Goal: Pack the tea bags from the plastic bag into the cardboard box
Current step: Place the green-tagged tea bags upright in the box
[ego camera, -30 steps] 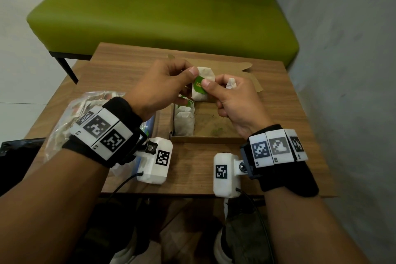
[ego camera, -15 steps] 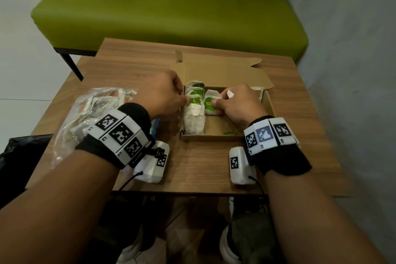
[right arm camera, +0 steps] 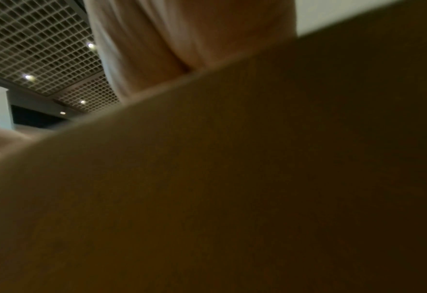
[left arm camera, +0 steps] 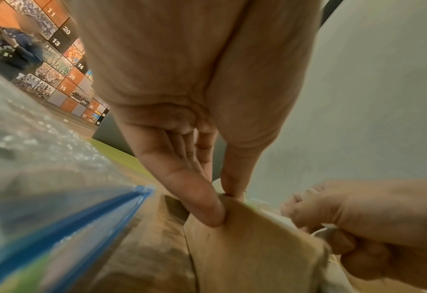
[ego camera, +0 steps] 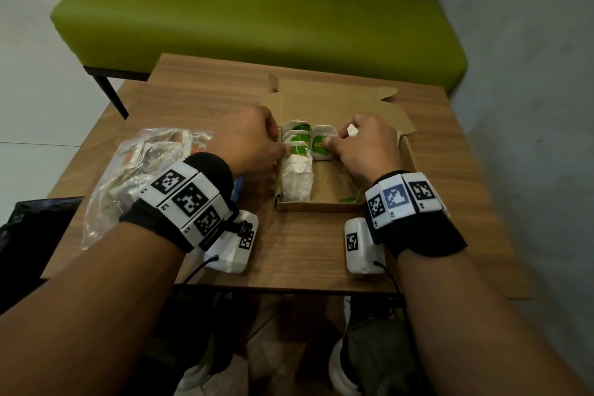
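An open cardboard box (ego camera: 324,204) lies on the wooden table, with a row of white tea bags (ego camera: 297,177) with green tags along its left side. My right hand (ego camera: 334,141) is inside the box and pinches another tea bag (ego camera: 321,154) standing beside that row; a small white piece (ego camera: 352,130) sticks out between its fingers. My left hand (ego camera: 279,151) pinches the box's left wall (left arm camera: 245,247) between thumb and finger (left arm camera: 223,200). The clear plastic bag (ego camera: 138,170) holding more tea bags lies left of the box. The right wrist view is mostly blocked by cardboard (right arm camera: 232,178).
A green bench (ego camera: 257,10) stands behind the table (ego camera: 305,251). The box's lid (ego camera: 337,106) lies open toward the bench. A wall runs along the right. The bag's blue zip strip (left arm camera: 57,218) lies close to my left wrist.
Both hands came down from above the box. The tea bag held between them now stands inside, beside the left row, and my left hand has shifted to the box's left wall.
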Tool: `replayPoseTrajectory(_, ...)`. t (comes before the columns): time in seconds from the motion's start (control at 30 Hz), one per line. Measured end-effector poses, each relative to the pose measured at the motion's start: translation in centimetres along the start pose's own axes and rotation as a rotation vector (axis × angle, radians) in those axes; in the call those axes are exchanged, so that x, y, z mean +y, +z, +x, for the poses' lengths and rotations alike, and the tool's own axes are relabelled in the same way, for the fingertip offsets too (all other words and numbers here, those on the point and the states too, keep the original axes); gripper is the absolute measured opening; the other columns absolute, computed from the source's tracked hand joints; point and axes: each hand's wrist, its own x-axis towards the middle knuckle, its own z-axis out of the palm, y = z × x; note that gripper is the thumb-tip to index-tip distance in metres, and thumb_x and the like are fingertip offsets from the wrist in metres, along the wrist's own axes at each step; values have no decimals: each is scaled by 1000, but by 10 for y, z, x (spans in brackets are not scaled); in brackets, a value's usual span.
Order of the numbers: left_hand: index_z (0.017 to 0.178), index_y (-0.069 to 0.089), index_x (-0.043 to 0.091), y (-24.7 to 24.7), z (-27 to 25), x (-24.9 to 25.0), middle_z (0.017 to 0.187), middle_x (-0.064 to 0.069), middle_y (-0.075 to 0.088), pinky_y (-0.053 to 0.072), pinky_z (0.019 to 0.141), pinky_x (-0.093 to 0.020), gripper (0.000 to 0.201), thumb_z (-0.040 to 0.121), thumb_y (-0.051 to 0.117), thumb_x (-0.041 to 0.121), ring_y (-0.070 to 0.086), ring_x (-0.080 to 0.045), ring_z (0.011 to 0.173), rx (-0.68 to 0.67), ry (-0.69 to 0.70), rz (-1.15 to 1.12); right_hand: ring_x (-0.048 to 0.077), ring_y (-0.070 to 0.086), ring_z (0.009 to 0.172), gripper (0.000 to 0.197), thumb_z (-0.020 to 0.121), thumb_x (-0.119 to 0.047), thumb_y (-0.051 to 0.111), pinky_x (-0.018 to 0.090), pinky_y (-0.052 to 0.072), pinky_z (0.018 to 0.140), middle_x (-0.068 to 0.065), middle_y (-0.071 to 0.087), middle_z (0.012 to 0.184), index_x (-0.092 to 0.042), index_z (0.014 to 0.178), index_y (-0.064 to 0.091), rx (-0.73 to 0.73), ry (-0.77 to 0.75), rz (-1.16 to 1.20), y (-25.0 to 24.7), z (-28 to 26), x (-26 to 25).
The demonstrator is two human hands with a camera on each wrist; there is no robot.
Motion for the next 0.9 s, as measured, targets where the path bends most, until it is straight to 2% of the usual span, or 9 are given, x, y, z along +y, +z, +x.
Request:
replayPoseTrajectory(0.13,95,58,19,1,2,2,91,1,65,53,73,-32,22,90,68,38,62,-17,87,64,74,113,11,60,93,44,91,-65,57,32,49,73,-5,66,107,-27,112,58,21,67,266,-13,-8,2)
replayPoseTrajectory(0.23,96,59,22,-1,-3,17,86,8,62,45,62,-20,25,94,58,47,60,-7,80,185,194,2,3,53,62,70,99,-72,17,21,38,49,2,64,108,-24,141,44,-170,63,615,-25,-16,-2)
replayPoseTrajectory(0.3,93,61,20,-3,-9,32,84,6,68,50,62,-24,33,94,55,52,64,-7,75,132,251,-201,1,54,56,79,95,-76,8,15,34,39,8,64,112,-27,153,32,-308,26,787,-29,-23,-8)
replayPoseTrajectory(0.37,94,65,18,-3,-18,42,86,2,73,52,60,-24,36,93,56,53,66,-4,70,-30,222,-370,3,62,81,92,85,-86,9,12,43,46,6,63,128,-32,158,21,-399,-53,832,-25,-26,-11)
replayPoseTrajectory(0.5,95,68,9,2,-28,47,81,-5,73,46,53,-19,28,91,66,37,62,-6,64,-190,236,-493,3,65,80,82,93,-75,4,26,55,74,-19,63,69,-29,161,8,-449,-143,893,-27,-38,-18)
replayPoseTrajectory(0.57,92,68,7,0,-29,48,71,0,68,42,50,-14,14,94,65,21,59,-1,58,-149,268,-556,12,65,107,81,93,-75,9,35,52,98,-11,69,96,-31,160,21,-479,-149,916,-29,-43,-21)
replayPoseTrajectory(0.67,91,68,8,-4,-25,45,68,4,64,41,50,-10,8,95,62,12,55,3,54,-33,280,-580,14,60,99,53,95,-70,33,31,46,78,-2,67,116,-41,129,61,-477,-141,722,-31,-48,-17)
replayPoseTrajectory(0.77,90,69,15,-10,-19,38,64,9,62,40,49,-10,6,92,66,11,53,3,52,34,277,-575,4,62,75,28,102,-42,54,25,47,68,-1,72,107,-29,126,59,-446,-124,599,-32,-49,-8)
replayPoseTrajectory(0.9,91,68,18,-16,-15,33,72,3,64,44,50,-16,6,90,69,12,56,-2,58,104,244,-592,-7,60,57,14,103,-14,54,14,47,57,0,72,83,-15,115,62,-363,-152,598,-31,-51,-4)
